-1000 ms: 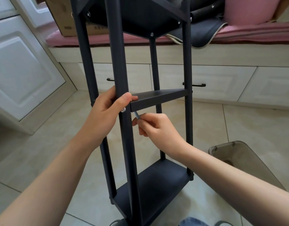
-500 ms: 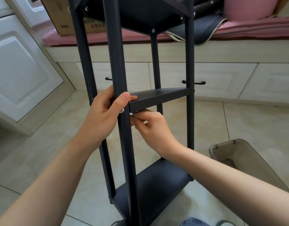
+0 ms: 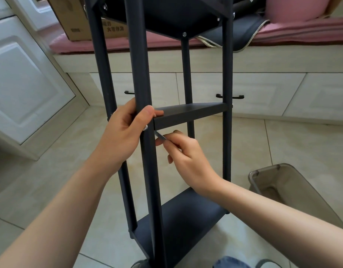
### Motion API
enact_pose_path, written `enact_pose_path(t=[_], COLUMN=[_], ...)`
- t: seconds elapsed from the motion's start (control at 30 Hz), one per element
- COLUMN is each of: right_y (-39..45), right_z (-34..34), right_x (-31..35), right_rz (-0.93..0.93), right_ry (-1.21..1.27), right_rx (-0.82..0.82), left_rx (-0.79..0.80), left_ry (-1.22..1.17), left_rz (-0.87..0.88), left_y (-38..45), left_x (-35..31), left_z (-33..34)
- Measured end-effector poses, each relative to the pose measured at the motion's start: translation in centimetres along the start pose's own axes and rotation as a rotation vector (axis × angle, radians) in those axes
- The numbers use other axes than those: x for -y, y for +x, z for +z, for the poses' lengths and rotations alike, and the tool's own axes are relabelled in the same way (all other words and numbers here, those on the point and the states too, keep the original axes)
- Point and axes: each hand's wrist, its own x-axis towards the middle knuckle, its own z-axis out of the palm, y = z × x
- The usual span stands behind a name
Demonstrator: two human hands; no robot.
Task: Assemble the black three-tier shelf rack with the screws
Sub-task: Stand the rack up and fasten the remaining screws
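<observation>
- Shelf rack (image 3: pixel 188 117), black, three tiers on four posts: it stands upright on the tiled floor (image 3: pixel 283 144) directly in front of the person, before a row of white drawers (image 3: pixel 263 93).
- Bottom tier (image 3: pixel 178 219): seated between the posts near the floor; its corners appear joined, though its screws cannot be made out.
- Top tier (image 3: pixel 166 16): in place overhead, seen from beneath; a bright screw head (image 3: pixel 184 34) shows at its far corner and two more at the side corners.
- Middle tier (image 3: pixel 190 114): level between the posts. A screw head shows at the right post, and another (image 3: pixel 145 128) stands proud of the near post (image 3: pixel 141 74), just below the left thumb; judged not fully driven.
- Left hand (image 3: pixel 124 132): fingers wrapped round the near post at the height of the middle tier, thumb tip lying on the tier's upper edge, steadying the joint.
- Right hand (image 3: pixel 186 153): fingers curled and pinching a slim metal tool (image 3: pixel 160 135), probably a hex key, whose tip points up toward the underside corner of the middle tier beside the near post. Whether the tip is engaged in a fastener cannot be told.
- Stage, as judged: late. All three tiers are mounted; what remains appears to be tightening the middle tier's near-corner joint, and perhaps checking the other corners.
- Surroundings: a grey bin (image 3: pixel 294 194) on the floor to the right; a cardboard box (image 3: pixel 85 22) on the pink-cushioned bench (image 3: pixel 302 29) behind.
</observation>
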Motion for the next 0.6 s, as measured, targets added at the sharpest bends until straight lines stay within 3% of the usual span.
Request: enact_pose_path(t=[0.3, 0.6], right_y=[-0.1, -0.3], right_z=[-2.0, -1.4], right_x=[2.0, 1.8], right_rz=[0.063, 0.073], right_ry=[-0.051, -0.005], right_rx=[0.105, 0.09], left_rx=[-0.007, 0.005], left_ry=[-0.007, -0.029], left_rz=[-0.002, 0.005], left_y=[-0.5, -0.6], left_x=[-0.5, -0.6], left_z=[-0.1, 0.2])
